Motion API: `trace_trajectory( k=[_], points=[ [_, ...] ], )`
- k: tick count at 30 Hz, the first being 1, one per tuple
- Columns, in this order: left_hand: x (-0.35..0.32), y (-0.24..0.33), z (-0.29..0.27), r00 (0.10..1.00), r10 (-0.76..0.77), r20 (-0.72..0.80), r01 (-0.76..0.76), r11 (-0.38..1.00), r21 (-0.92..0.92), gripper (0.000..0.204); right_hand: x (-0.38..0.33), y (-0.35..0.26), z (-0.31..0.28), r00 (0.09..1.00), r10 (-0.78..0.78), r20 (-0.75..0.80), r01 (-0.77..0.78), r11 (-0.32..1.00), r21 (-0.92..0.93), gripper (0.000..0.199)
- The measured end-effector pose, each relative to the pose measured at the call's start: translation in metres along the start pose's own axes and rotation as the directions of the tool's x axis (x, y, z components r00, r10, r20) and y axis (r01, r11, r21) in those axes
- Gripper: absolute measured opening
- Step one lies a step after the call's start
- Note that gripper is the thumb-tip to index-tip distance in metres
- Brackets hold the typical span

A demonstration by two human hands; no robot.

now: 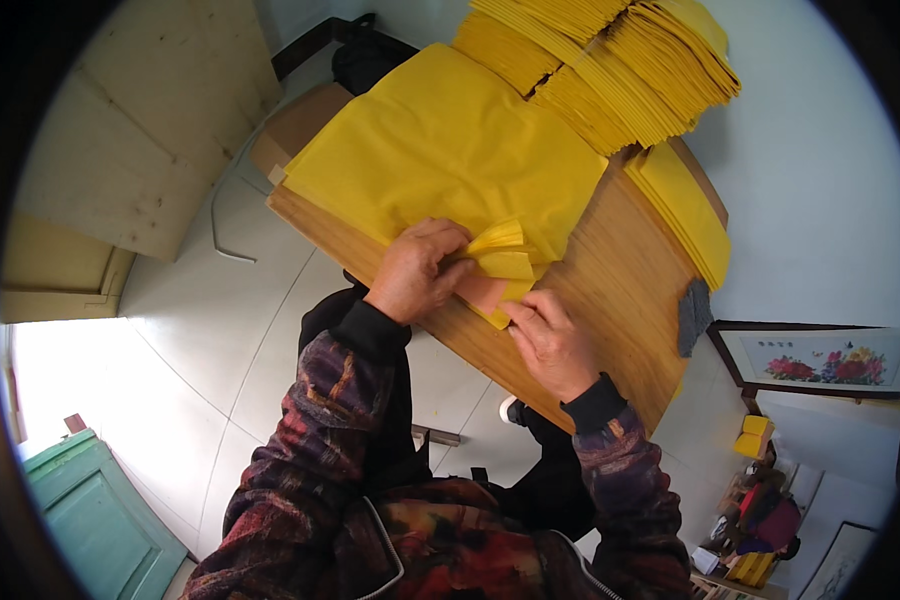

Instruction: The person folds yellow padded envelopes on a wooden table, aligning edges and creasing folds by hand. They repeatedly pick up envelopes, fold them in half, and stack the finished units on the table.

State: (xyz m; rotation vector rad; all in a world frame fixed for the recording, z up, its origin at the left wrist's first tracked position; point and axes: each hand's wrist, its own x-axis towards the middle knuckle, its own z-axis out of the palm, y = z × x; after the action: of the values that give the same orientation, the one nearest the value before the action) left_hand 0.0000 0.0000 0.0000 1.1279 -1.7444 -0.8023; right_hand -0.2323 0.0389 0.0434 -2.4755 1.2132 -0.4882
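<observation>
The fingers of the left hand (417,270) are curling together and pinching a small folded piece of yellow paper (500,262), gathering its thin layers into a fan of soft ridges. The right hand (550,343) is lying just beside it, its fingers pressed together and bearing down on the lower corner of the same piece, near the front edge of the wooden table (620,300); whether the thumb is under the paper I cannot quite tell.

The folded piece is sitting at the near corner of a large sheet of yellow tissue-like paper (440,150), which is spreading flat and faintly creased across the smooth, pale-grained tabletop. Beyond it, stacks of folded yellow paper (610,70) are leaning in overlapping rows, their edges showing as fine ribs. A lower pile of flat yellow sheets (685,210) is resting along the right side of the table. A grey cloth (695,315) is hanging at the table's right edge. A brown cardboard box (295,125) is standing against the far left corner; its contents are hidden.
</observation>
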Motion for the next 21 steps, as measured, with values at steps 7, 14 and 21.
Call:
trace_trajectory(
  k=[7,14,21],
  points=[
    [0.001,0.002,0.004,1.0,0.004,-0.015,-0.004,1.0,0.003,0.015,0.011,0.01,-0.004,0.999,0.004,0.052,-0.012,0.986,0.164,0.014],
    [0.0,0.001,0.002,0.999,0.037,-0.022,-0.037,0.999,0.013,0.016,0.02,0.012,-0.012,0.974,0.126,0.188,-0.184,0.924,0.335,0.005],
    [0.001,0.004,0.0,1.0,0.023,0.0,-0.023,0.999,0.037,0.017,0.028,0.016,-0.021,0.911,0.2,0.361,-0.366,0.797,0.481,0.004]
  ],
)
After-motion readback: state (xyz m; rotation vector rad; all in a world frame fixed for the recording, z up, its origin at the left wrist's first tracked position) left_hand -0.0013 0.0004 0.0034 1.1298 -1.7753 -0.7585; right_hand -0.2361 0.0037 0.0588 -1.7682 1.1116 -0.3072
